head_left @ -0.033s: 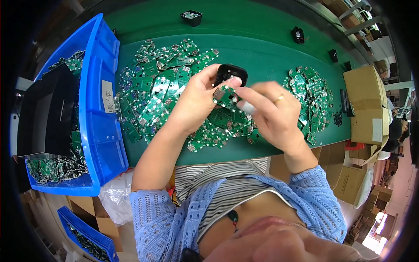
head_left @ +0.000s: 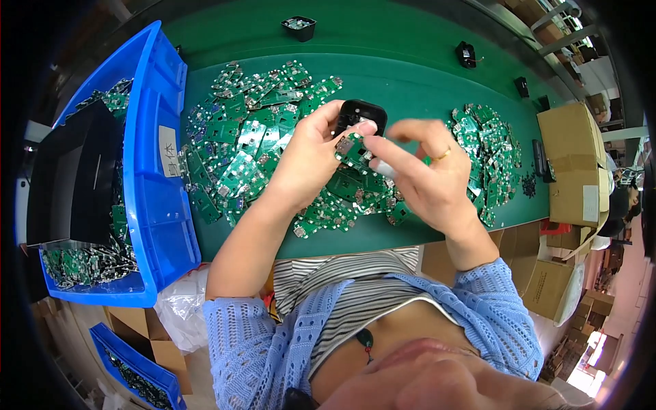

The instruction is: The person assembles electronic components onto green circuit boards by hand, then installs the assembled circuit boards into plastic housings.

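Observation:
My left hand is closed around a small black plastic case with rounded corners, its thumb lying over the case's near edge. Just below that thumb is a green circuit board with a metal connector. My right hand has its index finger and its white-wrapped thumb at the board's right edge, while the ringed finger curls away. The contact between thumb and board is partly hidden. Under and beside my hands spreads a large heap of green circuit boards.
Another board pile lies right, beside small black pieces and a cardboard box. A blue bin of boards, with a black box on top, stands left. Small black containers sit along the back.
The curled fingers of my right hand have lifted slightly and look sharper. Its index finger has shifted a little left. My left hand and the case stay in place.

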`<state>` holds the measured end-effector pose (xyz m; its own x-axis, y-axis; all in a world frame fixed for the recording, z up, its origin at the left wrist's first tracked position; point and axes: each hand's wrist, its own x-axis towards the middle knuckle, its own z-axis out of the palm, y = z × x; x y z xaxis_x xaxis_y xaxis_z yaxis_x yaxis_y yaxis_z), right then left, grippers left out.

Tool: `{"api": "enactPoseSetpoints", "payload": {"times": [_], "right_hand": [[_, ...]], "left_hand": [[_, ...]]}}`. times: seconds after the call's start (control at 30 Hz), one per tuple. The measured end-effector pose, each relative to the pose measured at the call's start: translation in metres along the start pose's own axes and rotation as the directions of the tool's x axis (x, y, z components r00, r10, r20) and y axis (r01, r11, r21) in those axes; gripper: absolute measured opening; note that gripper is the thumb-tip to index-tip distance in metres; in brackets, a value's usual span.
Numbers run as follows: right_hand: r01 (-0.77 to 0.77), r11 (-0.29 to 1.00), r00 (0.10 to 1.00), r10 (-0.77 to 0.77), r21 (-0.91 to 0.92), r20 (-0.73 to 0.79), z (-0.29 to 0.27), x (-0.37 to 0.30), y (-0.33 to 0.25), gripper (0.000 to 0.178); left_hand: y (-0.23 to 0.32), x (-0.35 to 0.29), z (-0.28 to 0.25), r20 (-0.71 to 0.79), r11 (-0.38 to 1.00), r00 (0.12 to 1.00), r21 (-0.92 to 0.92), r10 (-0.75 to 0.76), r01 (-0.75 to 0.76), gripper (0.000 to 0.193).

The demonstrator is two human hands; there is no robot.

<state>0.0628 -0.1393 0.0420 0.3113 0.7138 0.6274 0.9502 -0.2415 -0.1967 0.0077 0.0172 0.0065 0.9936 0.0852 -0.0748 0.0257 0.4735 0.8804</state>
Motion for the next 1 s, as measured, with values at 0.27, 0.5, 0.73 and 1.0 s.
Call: {"api": "enactPoseSetpoints", "payload": {"times": [0.27,0.5,0.73,1.0], "right_hand": [[0.255,0.961,0.966,-0.259,0.107,0.024,0.001,0.006,0.026,0.033],[0.297,0.955,0.952,-0.298,-0.016,-0.066,0.000,0.015,0.035,0.031],[0.189,0.981,0.982,-0.190,0.045,0.007,0.000,0.020,0.036,0.026],[0.158,0.987,0.987,-0.158,0.013,0.038,0.004,0.019,0.028,0.026]], "left_hand": [[-0.008,-0.003,0.007,-0.079,0.994,0.992,0.055,0.094,-0.090,0.023],[-0.004,-0.008,0.011,-0.061,0.995,0.997,-0.079,0.051,-0.056,0.033],[-0.001,-0.010,0.013,-0.033,0.991,0.997,-0.113,0.072,-0.075,0.044],[-0.004,-0.011,0.017,-0.076,0.977,0.975,0.063,0.210,-0.205,0.049]]}}
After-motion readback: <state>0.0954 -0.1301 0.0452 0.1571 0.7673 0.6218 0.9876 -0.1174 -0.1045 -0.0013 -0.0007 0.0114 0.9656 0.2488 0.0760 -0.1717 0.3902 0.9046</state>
